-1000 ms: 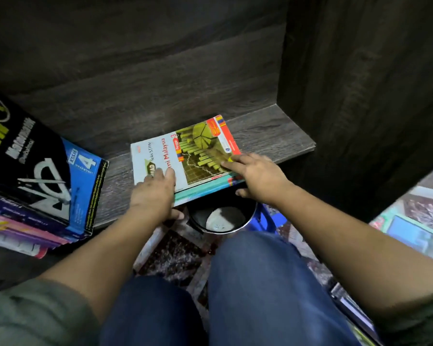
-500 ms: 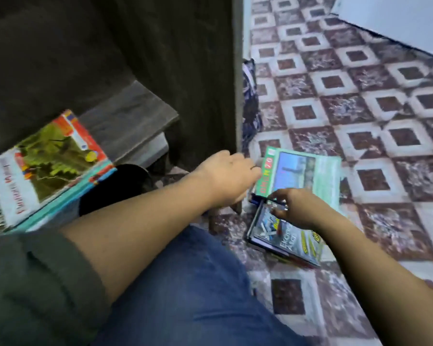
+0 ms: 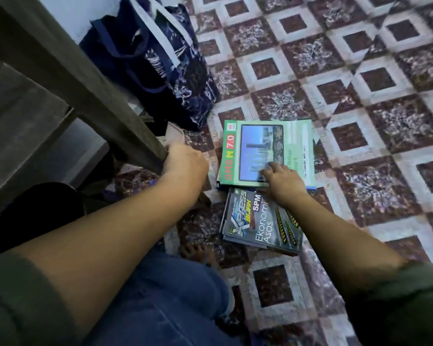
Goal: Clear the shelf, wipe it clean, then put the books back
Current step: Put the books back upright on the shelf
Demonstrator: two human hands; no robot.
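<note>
Since half a second ago the right hand (image 3: 283,179) has slid from the books' shared edge up onto the green cover. Nearest is a denim knee (image 3: 160,300). Beyond it the glossy grey Xpress Ekonomi Asas book (image 3: 258,223) lies flat on the patterned tile floor (image 3: 365,101). Just past it is the rectangular green OMG M 7.0 book (image 3: 298,136), with the right fingers spread apart on its smooth cover. The left hand (image 3: 185,159) is at the woodgrain shelf panel (image 3: 73,81), and I cannot tell how its hidden fingers lie. Farthest, a limp navy fabric tote bag (image 3: 160,58) slumps.

dim, soft indoor light; wide-angle edges curve, slight blur.
</note>
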